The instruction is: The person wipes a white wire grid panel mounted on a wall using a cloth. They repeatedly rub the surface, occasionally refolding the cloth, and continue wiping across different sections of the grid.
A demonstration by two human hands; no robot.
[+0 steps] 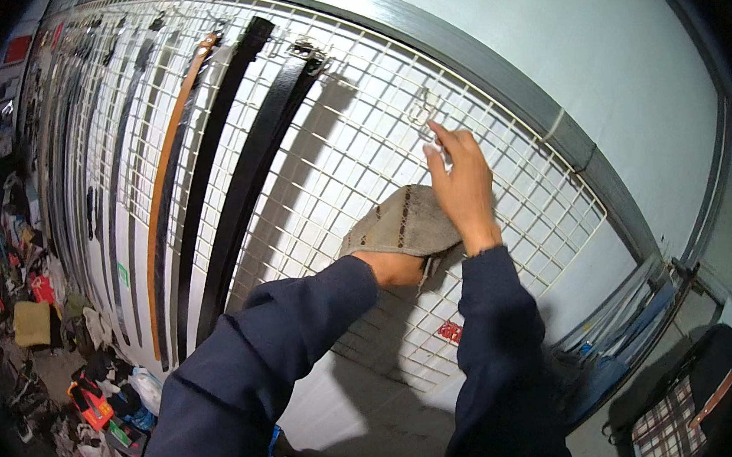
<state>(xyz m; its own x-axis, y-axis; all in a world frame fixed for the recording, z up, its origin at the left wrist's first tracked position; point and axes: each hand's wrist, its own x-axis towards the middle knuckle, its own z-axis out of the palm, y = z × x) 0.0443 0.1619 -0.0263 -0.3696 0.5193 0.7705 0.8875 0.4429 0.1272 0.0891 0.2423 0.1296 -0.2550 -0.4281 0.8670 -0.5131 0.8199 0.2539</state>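
Observation:
A grey-brown fabric piece (pixel 421 223), shaped like a soft cap with dark patterned stripes, is held up against the white wire grid panel (pixel 340 159). My left hand (pixel 395 267) grips it from below, the fingers hidden under the cloth. Loose threads or ties dangle by its lower edge. Above and to the right, my right hand (pixel 462 174) has thumb and forefinger slightly apart. Its fingertips are just below a wire hook (pixel 422 111) on the grid; whether they touch it is unclear.
Black belts (pixel 249 167) and a tan belt (pixel 172 173) hang left on the grid. Clothes and bags (pixel 111 407) are piled on the floor at lower left. A rack of blue items (pixel 618 350) and a plaid bag (pixel 667 421) stand at right.

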